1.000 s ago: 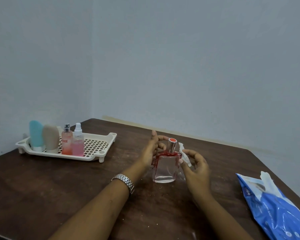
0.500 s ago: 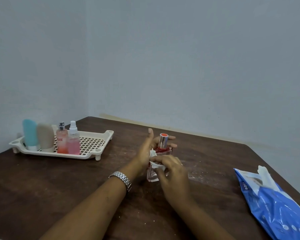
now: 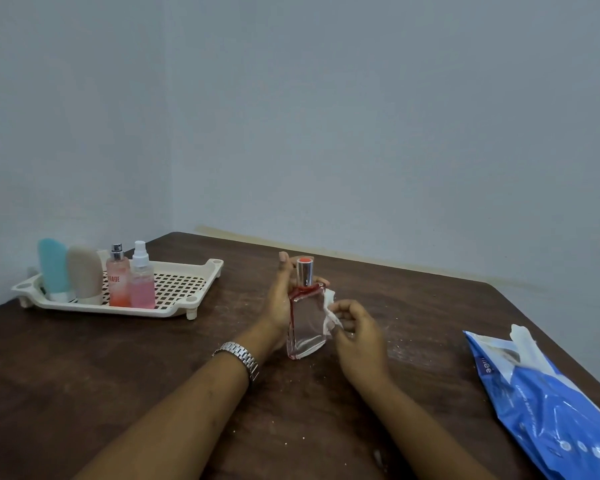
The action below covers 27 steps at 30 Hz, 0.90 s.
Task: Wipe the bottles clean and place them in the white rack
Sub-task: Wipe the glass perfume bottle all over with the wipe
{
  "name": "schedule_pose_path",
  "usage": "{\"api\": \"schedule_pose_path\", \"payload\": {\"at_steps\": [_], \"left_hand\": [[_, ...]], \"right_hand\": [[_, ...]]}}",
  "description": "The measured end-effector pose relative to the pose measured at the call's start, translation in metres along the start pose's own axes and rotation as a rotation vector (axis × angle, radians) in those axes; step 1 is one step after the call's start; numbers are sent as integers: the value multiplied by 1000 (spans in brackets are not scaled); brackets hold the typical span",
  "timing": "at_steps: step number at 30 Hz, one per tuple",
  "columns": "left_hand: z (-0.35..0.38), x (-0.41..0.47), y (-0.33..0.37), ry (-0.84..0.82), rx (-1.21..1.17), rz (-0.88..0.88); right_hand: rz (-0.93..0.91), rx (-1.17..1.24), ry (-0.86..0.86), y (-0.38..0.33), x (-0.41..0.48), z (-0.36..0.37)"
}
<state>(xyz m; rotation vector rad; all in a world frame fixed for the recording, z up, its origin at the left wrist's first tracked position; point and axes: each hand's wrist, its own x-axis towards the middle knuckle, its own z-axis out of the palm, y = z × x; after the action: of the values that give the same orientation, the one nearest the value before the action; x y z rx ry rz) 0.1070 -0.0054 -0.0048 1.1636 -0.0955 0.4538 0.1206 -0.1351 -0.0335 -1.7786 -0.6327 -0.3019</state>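
Bottles [image 3: 118,282], four of them, already stand at the left end of the white rack [image 3: 207,268], so that part looks done. My left hand [image 3: 279,306] wraps the clear perfume bottle [image 3: 307,323], its base seemingly on the desk [image 3: 84,358], well apart from the rack; my right hand [image 3: 359,329] pinches a white wipe [image 3: 329,306] against its side. Finishing the wipe and racking it remain.

Dark brown wooden table [image 3: 84,375] before me, pale crumbs [image 3: 409,348] scattered over its middle, blue-and-white plastic wipes pack [image 3: 548,403] at the table's right edge, my silver metal link watch [image 3: 239,355] above its near middle, grey-blue wall [image 3: 361,133] beyond its far edge.
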Motion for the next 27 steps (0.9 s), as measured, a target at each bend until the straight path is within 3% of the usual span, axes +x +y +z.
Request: {"api": "schedule_pose_path", "payload": {"at_steps": [8,17,24,27], "left_hand": [[-13,3,-1,229,-98,-63],[-9,0,1,271,-117,-87],[-21,3,-2,368,-104,-204],[-22,-8,-1,388,-115,-162]], "right_hand": [[-314,-345,-341,-10,-18,6],[-96,-353,-212,0,1,-3],[-211,-241,-360,-15,-21,4],[-144,-189,-337,-16,-20,6]]}}
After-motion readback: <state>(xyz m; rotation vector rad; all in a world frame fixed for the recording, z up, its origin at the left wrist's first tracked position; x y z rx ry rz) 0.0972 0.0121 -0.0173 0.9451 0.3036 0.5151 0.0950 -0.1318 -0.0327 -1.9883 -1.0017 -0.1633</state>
